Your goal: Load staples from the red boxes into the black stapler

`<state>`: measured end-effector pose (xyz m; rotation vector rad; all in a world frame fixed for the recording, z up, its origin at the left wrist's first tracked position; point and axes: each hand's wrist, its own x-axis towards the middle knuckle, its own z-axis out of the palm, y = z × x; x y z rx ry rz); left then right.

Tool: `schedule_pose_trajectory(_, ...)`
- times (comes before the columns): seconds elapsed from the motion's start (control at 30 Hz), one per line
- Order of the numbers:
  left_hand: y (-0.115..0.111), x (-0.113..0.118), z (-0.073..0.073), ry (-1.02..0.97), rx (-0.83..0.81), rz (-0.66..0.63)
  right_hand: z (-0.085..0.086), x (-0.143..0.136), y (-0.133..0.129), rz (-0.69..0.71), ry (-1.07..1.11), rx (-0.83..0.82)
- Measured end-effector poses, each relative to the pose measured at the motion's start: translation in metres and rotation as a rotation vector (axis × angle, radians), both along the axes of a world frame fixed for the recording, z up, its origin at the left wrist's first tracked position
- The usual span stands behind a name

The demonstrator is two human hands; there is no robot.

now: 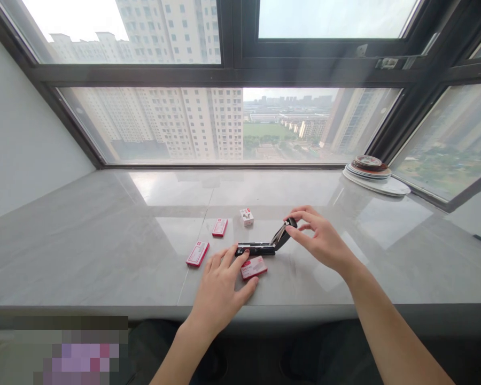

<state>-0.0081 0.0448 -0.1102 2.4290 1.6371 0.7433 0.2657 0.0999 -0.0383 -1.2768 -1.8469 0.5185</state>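
Note:
A black stapler lies on the grey marble-look sill, hinged wide with its top arm tilted up to the right. My left hand has its fingertips on the left end of the base, holding it against the surface, the thumb spread away below. The raised top arm is pinched between the thumb and fingers of my right hand. Just below the base, between my left thumb and index finger, sits a red and white box. Whether staples lie inside the stapler is too small to tell.
Two more red and white boxes lie left of the stapler. Behind it stands a small white box. A stack of round plates or discs rests at the back right by the window frame. The sill's front edge runs below my hands.

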Motion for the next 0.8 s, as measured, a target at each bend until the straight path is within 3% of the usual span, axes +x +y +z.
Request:
schedule_pose_trajectory(0.17, -0.002, -0.001, 0.003, -0.007, -0.008, -0.022, -0.04, 0.043, -0.015, -0.174, 0.106, -0.305)
schedule_pose_trajectory(0.33, -0.002, -0.004, 0.005, -0.075, -0.038, -0.018, -0.068, 0.038, -0.031, -0.271, 0.289, -0.483)
schedule_pose_trajectory(0.47, 0.004, -0.005, 0.004, -0.112, -0.077, -0.003, -0.068, 0.0, -0.047, -0.031, 0.319, -0.709)
schedule_pose_trajectory(0.53, 0.009, -0.005, 0.003, -0.12, -0.087, 0.009, -0.064, -0.025, -0.049, 0.077, 0.296, -0.747)
schedule_pose_trajectory(0.67, 0.016, -0.005, 0.002, -0.135, -0.086, 0.009, -0.059, -0.058, -0.041, 0.083, 0.2, -0.689)
schedule_pose_trajectory(0.8, 0.019, -0.011, 0.006, -0.136, -0.112, -0.033, -0.057, -0.057, -0.033, 0.054, 0.132, -0.654)
